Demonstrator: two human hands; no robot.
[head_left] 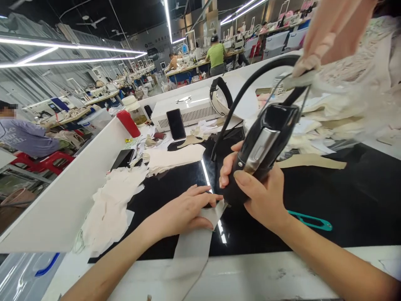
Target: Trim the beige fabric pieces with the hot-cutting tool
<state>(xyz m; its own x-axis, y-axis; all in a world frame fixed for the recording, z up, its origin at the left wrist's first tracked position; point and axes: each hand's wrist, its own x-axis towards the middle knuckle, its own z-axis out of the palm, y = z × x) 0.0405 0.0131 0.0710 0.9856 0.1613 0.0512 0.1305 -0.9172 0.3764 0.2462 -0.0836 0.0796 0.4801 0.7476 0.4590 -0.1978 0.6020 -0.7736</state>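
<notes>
My right hand (266,196) is wrapped round a black corded hand tool (261,138) with a metal plate on its side. The tool is tilted, and its lower end is near a pale fabric strip (194,246). My left hand (184,209) lies on the upper part of that strip with its fingers spread, the fingertips close to the tool's lower end. The strip runs over the black glossy work surface (156,205) and down past its front edge. A thick black cord (238,104) arches up from behind the tool.
Pale fabric pieces (109,205) lie in a stack at left, with more fabric (326,104) heaped at right. A white vented box (191,108) stands behind a phone (176,124). A teal flat tool (313,221) lies at right. Blurred pinkish material (338,33) hangs above. People work beyond.
</notes>
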